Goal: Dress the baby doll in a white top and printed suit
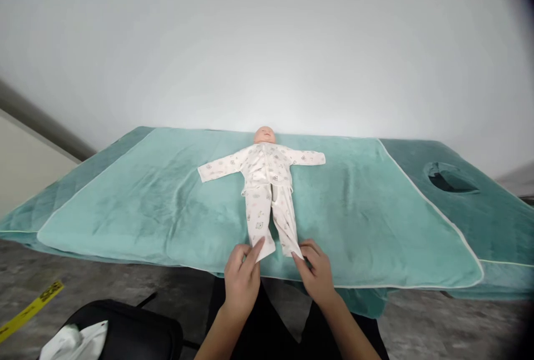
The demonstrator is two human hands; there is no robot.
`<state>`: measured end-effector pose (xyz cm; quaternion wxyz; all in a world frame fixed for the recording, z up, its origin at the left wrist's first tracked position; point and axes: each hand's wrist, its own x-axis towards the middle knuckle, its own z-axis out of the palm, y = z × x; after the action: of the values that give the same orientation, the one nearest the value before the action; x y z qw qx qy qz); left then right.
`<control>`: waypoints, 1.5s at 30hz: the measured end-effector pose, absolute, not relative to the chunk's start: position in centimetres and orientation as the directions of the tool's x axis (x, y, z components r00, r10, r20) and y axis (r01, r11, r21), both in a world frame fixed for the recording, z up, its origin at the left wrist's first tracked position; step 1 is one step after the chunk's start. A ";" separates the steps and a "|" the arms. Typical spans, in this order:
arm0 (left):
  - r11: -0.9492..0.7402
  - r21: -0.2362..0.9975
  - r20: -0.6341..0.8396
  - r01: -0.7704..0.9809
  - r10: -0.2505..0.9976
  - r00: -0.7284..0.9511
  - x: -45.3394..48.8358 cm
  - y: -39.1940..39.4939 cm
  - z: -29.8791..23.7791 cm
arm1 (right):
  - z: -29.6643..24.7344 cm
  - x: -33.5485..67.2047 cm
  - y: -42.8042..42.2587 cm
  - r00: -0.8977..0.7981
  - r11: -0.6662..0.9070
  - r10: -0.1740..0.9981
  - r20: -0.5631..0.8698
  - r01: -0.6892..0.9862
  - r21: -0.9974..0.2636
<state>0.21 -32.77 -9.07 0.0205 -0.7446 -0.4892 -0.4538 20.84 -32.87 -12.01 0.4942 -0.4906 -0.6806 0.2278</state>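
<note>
A baby doll [264,135] lies on its back with its head toward the wall. It wears a white patterned top [267,164], both sleeves spread out to the sides. White patterned trousers [259,210] cover its legs, and the feet are hidden inside. At the near end, my left hand [242,276] pinches the cuff of the left trouser leg between thumb and fingers. My right hand [314,271] pinches the outer corner of the other leg's cuff.
Under the doll a teal blanket [125,210] with pale edging covers a long bed. A face hole [450,179] shows at the bed's right end. On the lower left, a black chair [137,332] holds a crumpled white cloth [79,340]. Yellow tape [31,311] marks the floor.
</note>
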 end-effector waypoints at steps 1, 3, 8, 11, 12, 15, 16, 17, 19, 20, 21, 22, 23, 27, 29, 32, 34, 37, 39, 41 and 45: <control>-0.534 0.408 0.701 0.740 0.703 0.122 -0.1 -33.1 -9.2 | -11.6 20.7 -33.2 -0.011 0.420 0.884 0.468 0.458 -0.783; -0.546 0.398 0.682 0.737 0.713 0.160 -0.6 -33.5 -9.7 | -10.9 20.5 -33.5 -0.020 0.440 0.866 0.499 0.505 -0.743; -0.552 0.355 0.566 0.755 0.770 0.296 -0.6 -34.4 -10.7 | -11.7 20.6 -33.5 -0.287 0.461 0.886 0.363 0.622 -0.633; -0.535 0.395 0.534 0.747 0.795 0.287 -1.1 -34.3 -10.1 | -12.4 22.0 -33.0 -0.382 0.447 0.888 0.256 0.589 -0.673; -0.516 0.419 0.536 0.748 0.805 0.255 -1.4 -33.8 -9.9 | -12.2 22.5 -32.5 -0.384 0.435 0.891 0.241 0.574 -0.694; -0.370 0.495 0.512 0.787 0.855 0.080 -2.6 -30.0 -9.8 | -11.0 23.6 -29.1 -0.274 0.372 0.927 0.257 0.575 -0.729; -0.292 0.516 0.488 0.805 0.873 0.003 -2.8 -28.0 -9.9 | -10.6 23.7 -27.4 -0.196 0.334 0.943 0.270 0.594 -0.732; -0.205 0.534 0.453 0.820 0.888 -0.073 -3.0 -25.8 -10.2 | -10.2 23.5 -25.4 -0.107 0.279 0.956 0.274 0.622 -0.732; -0.064 0.549 0.349 0.833 0.924 -0.159 -3.1 -21.1 -10.8 | -9.9 22.9 -21.1 0.039 0.155 0.969 0.244 0.675 -0.721; -0.004 0.530 0.300 0.848 0.936 -0.183 -3.0 -19.1 -11.2 | -10.0 22.5 -19.1 0.073 0.098 0.975 0.210 0.708 -0.700; 0.039 0.495 0.267 0.868 0.944 -0.195 -2.8 -17.4 -11.5 | -10.3 22.2 -17.3 0.076 0.064 0.981 0.180 0.746 -0.663; 0.060 0.455 0.243 0.889 0.952 -0.189 -2.7 -16.0 -11.8 | -10.7 22.0 -15.8 0.070 0.051 0.983 0.169 0.783 -0.620; 0.067 0.414 0.228 0.908 0.958 -0.174 -2.5 -15.1 -12.1 | -11.1 21.8 -14.7 0.054 0.051 0.985 0.164 0.816 -0.575; 0.059 0.326 0.241 0.943 0.960 -0.144 -2.4 -14.5 -12.5 | -12.4 21.9 -13.1 0.019 0.056 0.987 0.157 0.884 -0.464; 0.059 0.317 0.294 0.947 0.943 -0.157 -2.5 -15.0 -12.3 | -12.5 22.0 -13.2 0.035 0.030 0.990 0.140 0.898 -0.439; 0.058 0.308 0.376 0.950 0.909 -0.178 -2.6 -15.8 -12.0 | -12.3 22.0 -13.6 0.038 0.021 0.990 0.139 0.917 -0.399; 0.087 0.309 0.396 0.947 0.894 -0.211 -2.7 -16.3 -12.0 | -12.3 22.1 -13.8 0.021 0.035 0.989 0.143 0.924 -0.380; 0.125 0.276 0.376 0.953 0.898 -0.227 -2.7 -17.1 -12.2 | -12.4 22.3 -14.2 0.006 0.050 0.988 0.155 0.934 -0.353; 0.118 0.228 0.345 0.966 0.918 -0.194 -2.6 -17.7 -12.3 | -12.5 22.3 -14.4 0.002 0.052 0.988 0.156 0.940 -0.338; 0.101 0.189 0.317 0.977 0.935 -0.158 -2.4 -18.4 -12.2 | -12.6 22.2 -14.6 0.001 0.051 0.988 0.153 0.940 -0.337; 0.078 0.224 0.290 0.972 0.946 -0.143 -2.1 -19.6 -11.7 | -12.7 22.6 -14.8 -0.018 0.077 0.990 0.136 0.893 -0.443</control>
<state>-2.14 -19.56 -11.72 0.0345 -0.6537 -0.7334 -0.1833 22.63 -14.82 -12.71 0.2081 -0.6692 -0.7037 0.1168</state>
